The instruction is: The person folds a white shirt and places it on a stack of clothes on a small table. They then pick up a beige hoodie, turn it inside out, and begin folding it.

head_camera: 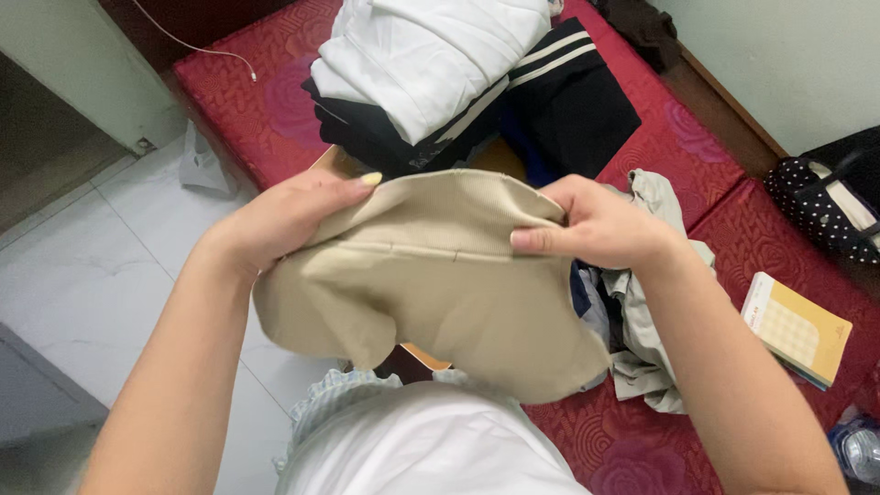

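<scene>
Seen from above, a person folds clothes over a red patterned mat (275, 110). At far left lies pale tiled floor (110, 275) beside a light wall. The left hand (284, 215) is clenched on the top left edge of a beige garment (431, 284), thumb on top. The garment hangs between both hands, just above the person's lap. The right hand (596, 225) pinches the top right edge, fingers curled over the fabric. The loose lower half could probably slump unevenly, because only the top edge is held. Behind sits a stack of folded white and dark clothes (440, 73). At right lie crumpled pale clothes (646, 312), a yellow book (797, 330) and a dotted bag (825, 206).
</scene>
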